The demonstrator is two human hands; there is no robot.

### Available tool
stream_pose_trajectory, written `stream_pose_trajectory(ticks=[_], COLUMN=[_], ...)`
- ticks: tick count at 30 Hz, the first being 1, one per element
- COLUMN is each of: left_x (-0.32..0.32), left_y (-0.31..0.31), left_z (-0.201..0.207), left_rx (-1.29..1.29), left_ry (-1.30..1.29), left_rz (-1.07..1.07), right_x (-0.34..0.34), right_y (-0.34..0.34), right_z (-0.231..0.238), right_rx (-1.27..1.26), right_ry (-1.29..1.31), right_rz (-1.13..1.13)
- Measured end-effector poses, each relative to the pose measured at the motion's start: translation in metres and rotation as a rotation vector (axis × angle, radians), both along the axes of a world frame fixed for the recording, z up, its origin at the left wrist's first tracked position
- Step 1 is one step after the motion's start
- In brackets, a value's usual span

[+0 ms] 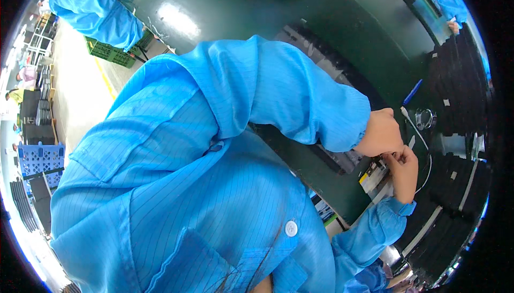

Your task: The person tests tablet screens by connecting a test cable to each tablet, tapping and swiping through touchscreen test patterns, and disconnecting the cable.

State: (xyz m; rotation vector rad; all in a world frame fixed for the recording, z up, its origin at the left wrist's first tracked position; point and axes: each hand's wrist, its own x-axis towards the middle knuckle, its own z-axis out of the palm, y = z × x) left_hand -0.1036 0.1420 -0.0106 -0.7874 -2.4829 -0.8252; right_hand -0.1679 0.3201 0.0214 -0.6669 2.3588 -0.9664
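Fingers (393, 156) of both hands meet over a small part that I cannot make out; the left hand (381, 132) is curled closed above, the right hand (404, 170) pinches up from below, and whether either truly grips it I cannot tell. Under them lies the dark green surface (225, 20), with stacked black trays (460, 79) beyond the fingers, their contents hidden. A green crate (110, 52) sits far off. Just past the fingertips run a thin white cable (423, 140) and a blue pen (413, 92). Judging by this, the work looks mid-way.
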Motion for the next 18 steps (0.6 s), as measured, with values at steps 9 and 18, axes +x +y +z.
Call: stream_pose_trajectory(ticks=[9, 18], left_x=[0.0, 0.001], left_y=[-0.002, -0.003], left_z=[0.003, 0.003], left_rx=[-0.086, -0.048], left_ry=[-0.024, -0.016], left_rz=[0.002, 0.027], right_x=[-0.01, -0.045], right_y=[0.009, 0.045], right_z=[0.011, -0.006], right_rx=[-0.055, -0.005], right_ry=[-0.229, 0.064], right_rz=[-0.17, -0.252])
